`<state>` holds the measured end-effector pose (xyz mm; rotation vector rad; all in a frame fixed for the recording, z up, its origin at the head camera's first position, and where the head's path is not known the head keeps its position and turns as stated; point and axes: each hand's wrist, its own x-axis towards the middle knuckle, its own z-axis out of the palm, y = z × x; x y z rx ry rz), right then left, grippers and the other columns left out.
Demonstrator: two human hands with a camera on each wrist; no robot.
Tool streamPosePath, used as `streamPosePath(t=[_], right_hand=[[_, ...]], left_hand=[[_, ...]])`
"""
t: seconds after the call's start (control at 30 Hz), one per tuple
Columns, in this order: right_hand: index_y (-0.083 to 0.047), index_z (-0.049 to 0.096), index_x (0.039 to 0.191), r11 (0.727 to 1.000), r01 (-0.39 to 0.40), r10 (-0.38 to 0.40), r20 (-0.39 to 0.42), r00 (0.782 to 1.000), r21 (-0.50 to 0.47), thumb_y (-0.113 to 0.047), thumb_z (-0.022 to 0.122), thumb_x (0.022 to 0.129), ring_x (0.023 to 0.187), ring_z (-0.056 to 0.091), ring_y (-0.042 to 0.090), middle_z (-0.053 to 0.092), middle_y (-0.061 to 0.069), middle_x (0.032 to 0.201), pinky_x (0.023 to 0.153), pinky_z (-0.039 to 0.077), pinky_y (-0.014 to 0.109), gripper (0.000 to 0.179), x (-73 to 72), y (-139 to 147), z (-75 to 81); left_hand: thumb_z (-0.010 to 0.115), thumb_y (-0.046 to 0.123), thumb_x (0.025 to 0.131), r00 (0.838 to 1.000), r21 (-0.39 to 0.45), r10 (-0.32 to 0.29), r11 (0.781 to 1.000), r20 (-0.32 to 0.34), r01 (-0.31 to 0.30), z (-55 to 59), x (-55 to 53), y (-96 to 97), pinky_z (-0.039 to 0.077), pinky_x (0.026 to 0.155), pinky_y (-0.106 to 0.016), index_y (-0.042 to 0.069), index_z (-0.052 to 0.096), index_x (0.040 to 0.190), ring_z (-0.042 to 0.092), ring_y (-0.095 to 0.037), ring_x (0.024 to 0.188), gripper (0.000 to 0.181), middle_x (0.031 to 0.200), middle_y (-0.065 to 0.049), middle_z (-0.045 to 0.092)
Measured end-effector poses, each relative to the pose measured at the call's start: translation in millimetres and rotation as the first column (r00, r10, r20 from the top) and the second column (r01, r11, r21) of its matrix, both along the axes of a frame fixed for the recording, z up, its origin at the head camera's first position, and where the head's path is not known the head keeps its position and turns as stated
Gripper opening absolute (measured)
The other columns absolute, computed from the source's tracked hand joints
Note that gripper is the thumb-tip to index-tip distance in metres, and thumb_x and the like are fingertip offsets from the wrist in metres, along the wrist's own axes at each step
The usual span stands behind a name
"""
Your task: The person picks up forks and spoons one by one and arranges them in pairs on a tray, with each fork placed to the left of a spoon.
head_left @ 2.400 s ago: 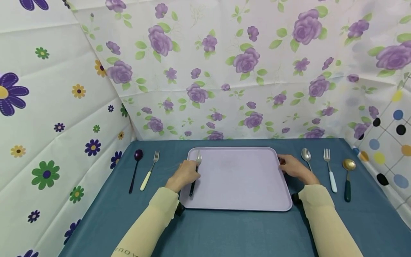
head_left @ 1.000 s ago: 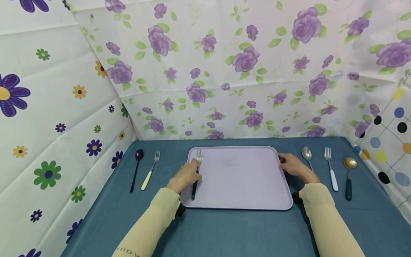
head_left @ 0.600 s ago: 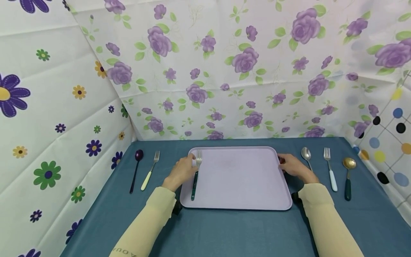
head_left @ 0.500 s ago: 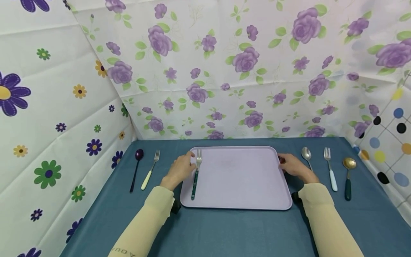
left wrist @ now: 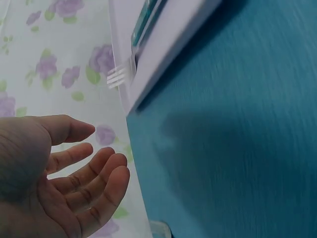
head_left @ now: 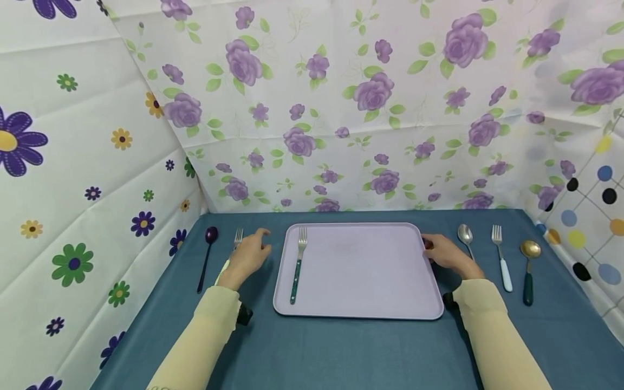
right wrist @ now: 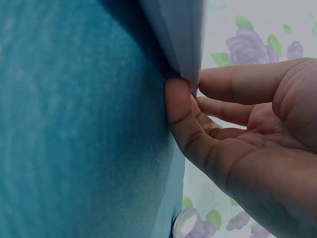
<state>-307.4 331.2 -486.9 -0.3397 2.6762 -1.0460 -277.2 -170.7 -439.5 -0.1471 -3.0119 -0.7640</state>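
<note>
A lilac rectangular tray (head_left: pixel 365 271) lies on the blue cloth. On its left side rests a fork (head_left: pixel 296 273) with a dark green handle, tines pointing away from me. My left hand (head_left: pixel 246 259) hovers left of the tray, holding nothing; in the left wrist view its fingers (left wrist: pixel 96 191) are loosely bent and apart. It partly covers a cream-handled fork (head_left: pixel 238 237). My right hand (head_left: pixel 446 254) pinches the tray's right edge: in the right wrist view the thumb (right wrist: pixel 237 84) lies against the rim and fingertips reach beneath it.
A dark spoon (head_left: pixel 207 260) lies at the far left. Right of the tray are a silver spoon (head_left: pixel 465 234), a white-handled fork (head_left: pixel 505 271) and a gold spoon with a green handle (head_left: pixel 528 276). Patterned cloth walls (head_left: pixel 312 108) enclose the table.
My left hand has let go of the green-handled fork, which stays on the tray, and has moved left off the tray over the cream-handled fork. The right hand keeps its place.
</note>
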Motion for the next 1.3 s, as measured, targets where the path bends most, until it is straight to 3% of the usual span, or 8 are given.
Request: streamPosePath(t=[0.23, 0.4, 0.6, 0.83, 1.07, 1.3], right_hand=[[0.022, 0.034, 0.15, 1.0, 0.005, -0.005, 0.007, 1.0, -0.002, 0.005, 0.052, 0.099, 0.086, 0.063, 0.028, 0.062, 0.025, 0.104, 0.077, 0.056, 0.042, 0.056, 0.1, -0.1, 0.1], [0.023, 0.035, 0.148, 1.0, 0.009, -0.009, -0.005, 1.0, -0.004, 0.006, 0.053, 0.098, 0.085, 0.063, 0.029, 0.062, 0.025, 0.102, 0.076, 0.056, 0.043, 0.056, -0.2, 1.1, -0.5], [0.023, 0.035, 0.149, 1.0, 0.008, -0.008, -0.002, 1.0, -0.006, 0.004, 0.053, 0.099, 0.085, 0.063, 0.028, 0.062, 0.024, 0.103, 0.077, 0.057, 0.043, 0.056, -0.3, 0.4, -0.8], [0.023, 0.033, 0.149, 1.0, 0.006, -0.006, -0.001, 1.0, -0.004, 0.005, 0.053, 0.099, 0.084, 0.062, 0.029, 0.061, 0.025, 0.102, 0.075, 0.056, 0.041, 0.057, 0.3, -0.3, 0.9], [0.023, 0.035, 0.148, 1.0, 0.004, -0.004, -0.009, 1.0, -0.001, 0.005, 0.053, 0.099, 0.084, 0.063, 0.029, 0.061, 0.025, 0.102, 0.076, 0.056, 0.043, 0.056, 1.1, -2.0, 1.1], [0.023, 0.035, 0.148, 1.0, 0.013, -0.013, -0.009, 1.0, -0.002, 0.005, 0.052, 0.099, 0.082, 0.062, 0.028, 0.061, 0.023, 0.099, 0.075, 0.056, 0.042, 0.055, 0.5, 0.3, -1.2]], left_hand=[[0.056, 0.015, 0.106, 1.0, 0.006, 0.021, 1.0, 0.004, -0.021, 5.0, 2.3, -20.6, 0.043, 0.056, -0.037, 0.004, 0.055, 0.146, 0.058, -0.023, 0.067, 0.042, 0.102, -0.015, 0.069], [0.055, 0.016, 0.106, 0.997, -0.006, 0.079, 0.997, -0.025, -0.079, 7.3, 1.8, -29.8, 0.051, 0.069, -0.046, 0.002, 0.057, 0.145, 0.063, -0.03, 0.084, 0.042, 0.114, -0.02, 0.063], [0.053, 0.016, 0.107, 0.991, -0.023, 0.125, 0.992, -0.039, -0.125, 7.9, 4.8, -43.8, 0.051, 0.08, -0.055, 0.001, 0.059, 0.143, 0.062, -0.039, 0.098, 0.04, 0.125, -0.026, 0.058], [0.052, 0.016, 0.107, 0.991, -0.005, 0.131, 0.991, -0.033, -0.131, 7.4, 6.3, -56.8, 0.05, 0.083, -0.055, -0.001, 0.063, 0.14, 0.058, -0.041, 0.106, 0.039, 0.129, -0.028, 0.055], [0.054, 0.018, 0.107, 0.99, -0.031, 0.136, 0.99, -0.032, -0.137, 7.9, 9.2, -72.1, 0.049, 0.078, -0.055, -0.003, 0.059, 0.143, 0.057, -0.044, 0.105, 0.042, 0.133, -0.032, 0.051], [0.048, 0.013, 0.107, 0.987, -0.046, 0.153, 0.987, -0.051, -0.156, 10.4, 14.0, -91.5, 0.047, 0.088, -0.064, -0.005, 0.057, 0.143, 0.051, -0.053, 0.118, 0.041, 0.138, -0.035, 0.046]])
